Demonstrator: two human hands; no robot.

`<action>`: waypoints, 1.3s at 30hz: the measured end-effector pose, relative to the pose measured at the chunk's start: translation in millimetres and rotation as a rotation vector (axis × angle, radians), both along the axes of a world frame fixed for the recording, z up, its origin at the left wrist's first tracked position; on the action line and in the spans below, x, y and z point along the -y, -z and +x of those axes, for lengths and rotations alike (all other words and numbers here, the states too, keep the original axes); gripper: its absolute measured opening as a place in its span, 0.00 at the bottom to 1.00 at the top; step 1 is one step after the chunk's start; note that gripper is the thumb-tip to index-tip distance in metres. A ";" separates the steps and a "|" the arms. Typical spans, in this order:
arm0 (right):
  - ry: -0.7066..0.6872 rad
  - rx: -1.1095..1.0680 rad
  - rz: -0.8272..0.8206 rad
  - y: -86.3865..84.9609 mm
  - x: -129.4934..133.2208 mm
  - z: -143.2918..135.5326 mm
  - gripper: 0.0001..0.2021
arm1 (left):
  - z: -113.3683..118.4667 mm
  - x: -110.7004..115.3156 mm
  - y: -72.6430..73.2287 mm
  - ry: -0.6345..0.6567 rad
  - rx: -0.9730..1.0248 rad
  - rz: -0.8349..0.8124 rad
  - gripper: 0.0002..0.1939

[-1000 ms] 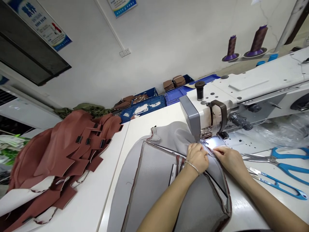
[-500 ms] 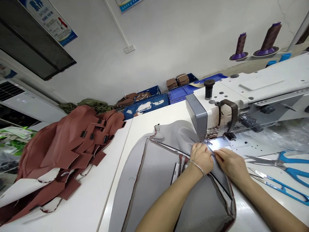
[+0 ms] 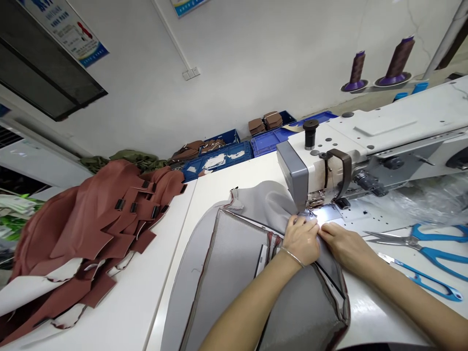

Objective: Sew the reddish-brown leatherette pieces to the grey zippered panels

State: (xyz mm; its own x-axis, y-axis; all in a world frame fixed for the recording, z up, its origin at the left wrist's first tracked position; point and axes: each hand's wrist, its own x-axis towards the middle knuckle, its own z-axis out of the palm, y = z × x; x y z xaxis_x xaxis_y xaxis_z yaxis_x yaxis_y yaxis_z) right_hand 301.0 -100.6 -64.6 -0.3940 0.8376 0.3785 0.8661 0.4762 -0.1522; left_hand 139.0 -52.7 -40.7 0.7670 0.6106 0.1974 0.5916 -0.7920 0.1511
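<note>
Brown-edged seams [image 3: 200,282] are already formed along the panels of the grey cover [image 3: 237,258], which is spread on the white table [image 3: 135,297]; the edge by the lit needle plate [image 3: 331,213] seems unfinished, amount left not shown. The cover is pinched by the right hand [image 3: 345,246]; the left hand's [image 3: 302,239] fingers are bunched on it, grip can't be told.

Wall poster [image 3: 69,32] with blue lettering too small to read, second poster [image 3: 187,7] cut off, illegible.
</note>
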 end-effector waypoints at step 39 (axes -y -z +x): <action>-0.130 0.202 0.220 16.6 1.6 -8.3 0.14 | 4.7 -6.1 -16.5 -0.009 -0.092 0.059 0.09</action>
State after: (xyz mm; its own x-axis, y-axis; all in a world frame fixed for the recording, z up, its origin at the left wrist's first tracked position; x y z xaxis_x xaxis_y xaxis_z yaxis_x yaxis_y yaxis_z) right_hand 292.7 -102.1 -81.2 -0.5779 0.6824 0.4477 0.7981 0.5872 0.1351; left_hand 143.7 -46.6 -24.2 0.7781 0.6070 0.1620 0.6080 -0.7924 0.0487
